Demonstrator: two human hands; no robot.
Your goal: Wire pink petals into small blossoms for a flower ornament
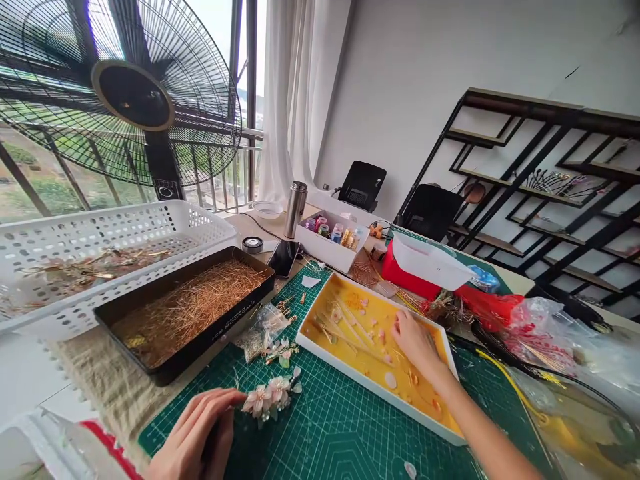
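Observation:
My left hand (pixel 200 427) is closed, with thumb and forefinger at the near end of a pale pink flower hair ornament (pixel 270 398) held just above the green cutting mat (pixel 345 443). My right hand (pixel 413 337) reaches into a white tray (pixel 373 393) with a yellow bottom. Its fingers are bunched together over small petals and beads, and what is between the fingertips is hidden. Clear sticks and a pale round petal (pixel 391 380) lie in this tray. Behind the ornament, a second small flower piece (pixel 283 352) rests beside a bag of beads (pixel 261 333).
A black tin (pixel 183 357) of copper-coloured wire pins and a white perforated basket (pixel 200 230) stand to the left. Thread spools fill a white box (pixel 327 250) near a steel flask (pixel 296 210). Plastic bags (pixel 545 340) and a yellow cord (pixel 515 387) lie right; a large fan (pixel 133 93) stands back left.

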